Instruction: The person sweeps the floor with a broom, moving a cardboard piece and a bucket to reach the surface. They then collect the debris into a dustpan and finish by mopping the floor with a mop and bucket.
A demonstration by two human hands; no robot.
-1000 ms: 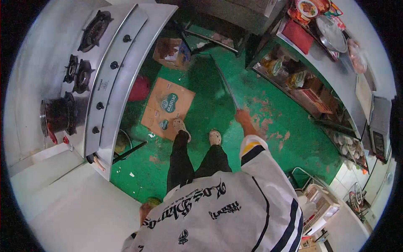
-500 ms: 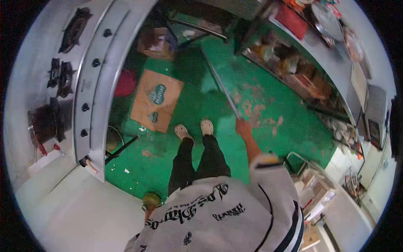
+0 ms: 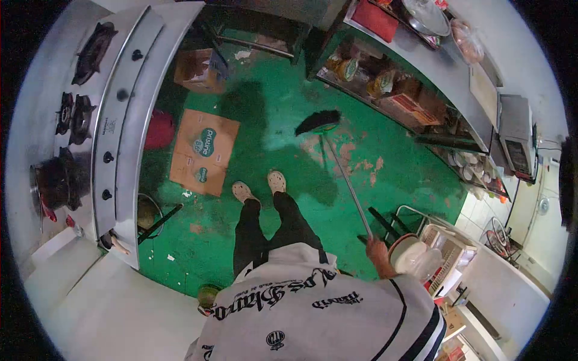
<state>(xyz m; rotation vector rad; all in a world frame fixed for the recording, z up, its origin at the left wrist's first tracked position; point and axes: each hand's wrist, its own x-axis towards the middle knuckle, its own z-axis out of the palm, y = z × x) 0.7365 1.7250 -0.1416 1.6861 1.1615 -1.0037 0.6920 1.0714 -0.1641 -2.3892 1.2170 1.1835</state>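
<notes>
A broom (image 3: 348,183) slants across the green floor, its dark bristle head resting flat on worn, patchy paint at centre right. My right hand (image 3: 377,251) is wrapped round the upper end of its metal handle, beside the dish rack. My left hand is not in view now; the shirt covers that side. A flattened cardboard sheet (image 3: 203,150) lies on the floor to the left of my feet.
A stove (image 3: 114,126) runs along the left, with a red container (image 3: 159,129) beneath its edge. An open cardboard box (image 3: 201,71) stands at the back. Stocked shelves (image 3: 415,108) line the right. A dish rack (image 3: 448,253) stands close to my right arm.
My right hand has moved back and to the right with the broom handle. The bristle head now shows on the floor. The whole view has shifted slightly.
</notes>
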